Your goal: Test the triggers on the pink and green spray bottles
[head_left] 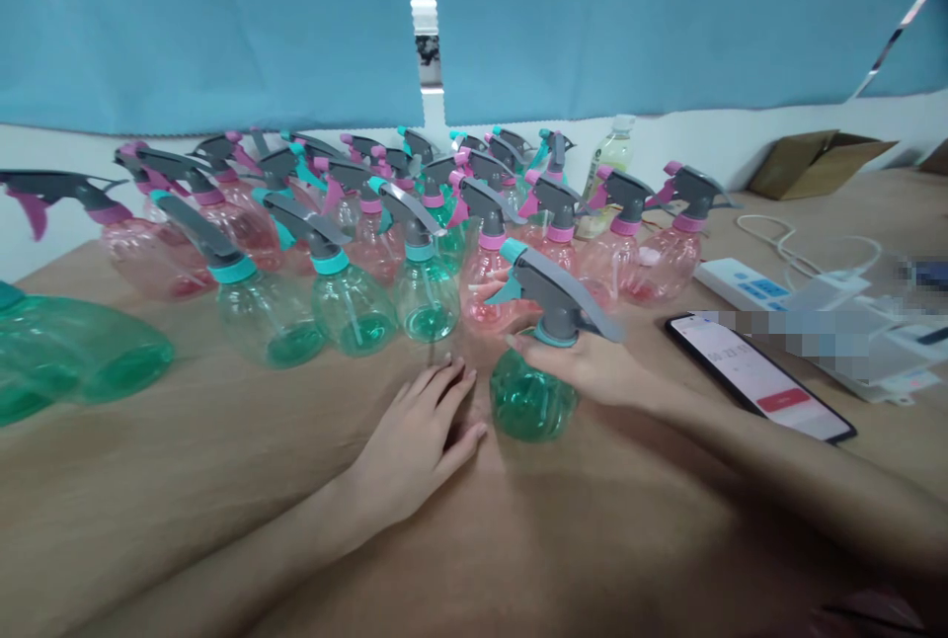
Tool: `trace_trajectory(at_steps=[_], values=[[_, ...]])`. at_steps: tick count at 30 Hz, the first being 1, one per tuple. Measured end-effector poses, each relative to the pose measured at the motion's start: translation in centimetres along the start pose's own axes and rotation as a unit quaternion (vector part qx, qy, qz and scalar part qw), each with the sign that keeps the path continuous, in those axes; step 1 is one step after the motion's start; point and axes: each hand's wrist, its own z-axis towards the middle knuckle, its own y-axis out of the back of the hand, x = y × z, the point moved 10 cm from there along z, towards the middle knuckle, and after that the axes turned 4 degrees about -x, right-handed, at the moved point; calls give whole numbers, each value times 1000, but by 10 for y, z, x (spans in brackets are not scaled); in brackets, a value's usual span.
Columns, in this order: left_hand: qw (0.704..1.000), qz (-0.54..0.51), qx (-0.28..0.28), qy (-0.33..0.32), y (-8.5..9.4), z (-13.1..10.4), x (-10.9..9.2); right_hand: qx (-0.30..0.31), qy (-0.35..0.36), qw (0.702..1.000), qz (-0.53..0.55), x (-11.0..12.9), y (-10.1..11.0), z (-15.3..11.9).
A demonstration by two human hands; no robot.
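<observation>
My right hand (585,366) is wrapped round the neck of a green spray bottle (531,406) with a grey and teal trigger head. The bottle stands upright, or nearly so, at the middle of the table; whether its base touches the wood I cannot tell. To its left my left hand (419,421) lies flat on the table, fingers stretched and slightly apart, holding nothing. Just beyond the hands stand a clear-green spray bottle (428,302) and a pink spray bottle (485,287), the latter partly hidden by my right fingers.
Several more pink and green spray bottles (355,312) crowd the back of the table (281,490). On the right lie a phone (755,376), a white power strip (741,278) with cables and an open cardboard box (815,164). A drink bottle (613,159) stands near the wall.
</observation>
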Motion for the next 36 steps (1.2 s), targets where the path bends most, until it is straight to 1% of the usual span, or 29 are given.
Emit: trace_trajectory(at_steps=[4,7,13,18,23,27,31,36], values=[[1000,-4,1,1,-1,0,0,13,3,999,32,-4,-3,1],[1000,-12,-1,4,0,0,0,7,6,999,47,-3,-3,1],[1000,-10,5,10,0,0,1,-4,25,998,65,11,3,3],[1000,-9,0,4,0,0,1,-30,44,994,97,18,10,1],[1000,-3,3,3,0,0,0,-21,38,996,75,14,7,3],[1000,-3,1,3,1,1,0,-1,7,999,36,1,1,3],[1000,-4,-3,1,0,1,0,16,-16,999,30,-11,-4,0],[1000,-1,0,-3,1,1,-1,18,20,997,73,-2,-5,0]])
